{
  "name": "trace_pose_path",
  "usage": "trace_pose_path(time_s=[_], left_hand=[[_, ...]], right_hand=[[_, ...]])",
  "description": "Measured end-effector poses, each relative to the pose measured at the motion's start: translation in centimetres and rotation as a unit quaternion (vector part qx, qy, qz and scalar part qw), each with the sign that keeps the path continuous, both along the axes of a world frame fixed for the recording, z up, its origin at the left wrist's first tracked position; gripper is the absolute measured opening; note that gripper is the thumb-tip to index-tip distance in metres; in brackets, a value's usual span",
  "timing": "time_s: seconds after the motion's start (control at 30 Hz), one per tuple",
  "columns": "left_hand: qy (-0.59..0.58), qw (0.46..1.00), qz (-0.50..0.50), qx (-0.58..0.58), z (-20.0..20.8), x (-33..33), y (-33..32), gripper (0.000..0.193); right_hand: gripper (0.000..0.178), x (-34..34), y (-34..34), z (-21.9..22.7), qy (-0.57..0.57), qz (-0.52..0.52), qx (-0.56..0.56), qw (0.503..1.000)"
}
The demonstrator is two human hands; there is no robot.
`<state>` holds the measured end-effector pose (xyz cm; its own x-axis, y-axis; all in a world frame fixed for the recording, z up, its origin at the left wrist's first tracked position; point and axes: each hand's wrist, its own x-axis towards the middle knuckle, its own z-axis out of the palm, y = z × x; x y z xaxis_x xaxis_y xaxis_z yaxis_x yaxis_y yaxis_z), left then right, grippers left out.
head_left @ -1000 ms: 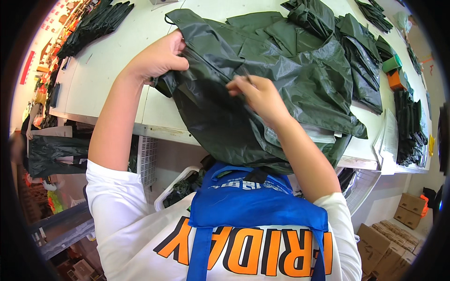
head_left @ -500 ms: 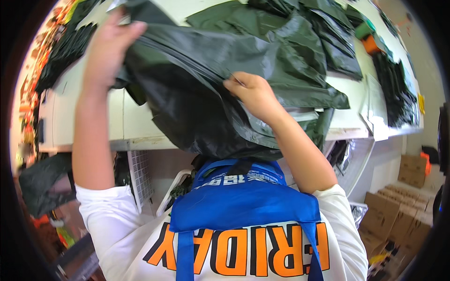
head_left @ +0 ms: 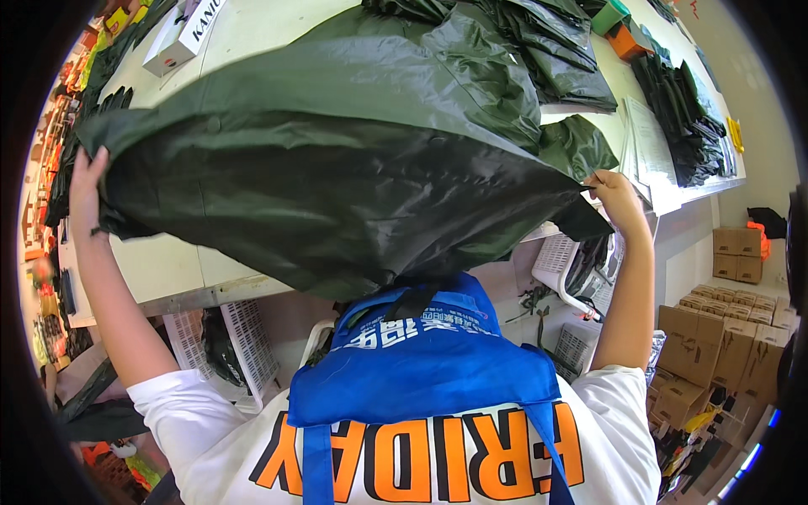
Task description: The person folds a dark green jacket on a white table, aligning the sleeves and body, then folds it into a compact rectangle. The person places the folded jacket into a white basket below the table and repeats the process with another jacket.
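Holding: dark green raincoat [head_left: 337,160] stretched between both hands
Left hand [head_left: 87,181]: gripping its corner
Right hand [head_left: 613,195]: pinching opposite edge
Beyond hands: desk [head_left: 269,29]

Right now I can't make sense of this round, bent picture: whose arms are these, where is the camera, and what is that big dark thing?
No machine here: a person works with two bare hands. The camera sits on the person's head and looks down, so you see the chest, with a blue apron, at the bottom; the wide lens bends straight edges. The left hand and the right hand are raised and spread wide, each gripping one end of a large dark green sheet of thin, shiny fabric, stretched above a white table. More dark green pieces lie piled further back on the table. Cardboard boxes stand on the floor to the right.
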<state>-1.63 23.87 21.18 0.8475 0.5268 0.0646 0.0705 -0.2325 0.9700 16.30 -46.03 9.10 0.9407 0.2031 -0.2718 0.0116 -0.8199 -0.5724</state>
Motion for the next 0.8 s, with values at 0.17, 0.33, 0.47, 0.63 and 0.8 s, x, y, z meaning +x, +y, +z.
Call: trace_pose_path(time_s=[0.17,0.33,0.47,0.63,0.8], left_hand=[[0.369,0.925,0.018,0.094,-15.2,-3.6,4.3,0.044],[0.499,0.702,0.119,0.494,-17.1,-1.7,-7.7,0.043],[0.198,0.943,-0.159,0.215,-16.2,2.3,-21.6,0.033],[0.115,0.908,-0.255,0.313,-26.8,5.4,-31.9,0.027],[0.27,0.888,-0.235,0.29,-27.9,8.5,-34.0,0.012]], right_hand=[[0.031,1.1,2.6,-4.2,0.071,0.103,-0.14,0.982],[0.032,-2.0,6.1,-7.3,-0.114,0.069,0.035,0.991],[0.027,-1.4,4.1,-9.7,-0.017,0.104,-0.045,0.993],[0.022,0.0,3.7,-12.6,-0.02,0.096,-0.069,0.993],[0.026,1.4,3.3,-13.6,0.024,0.057,-0.095,0.994]])
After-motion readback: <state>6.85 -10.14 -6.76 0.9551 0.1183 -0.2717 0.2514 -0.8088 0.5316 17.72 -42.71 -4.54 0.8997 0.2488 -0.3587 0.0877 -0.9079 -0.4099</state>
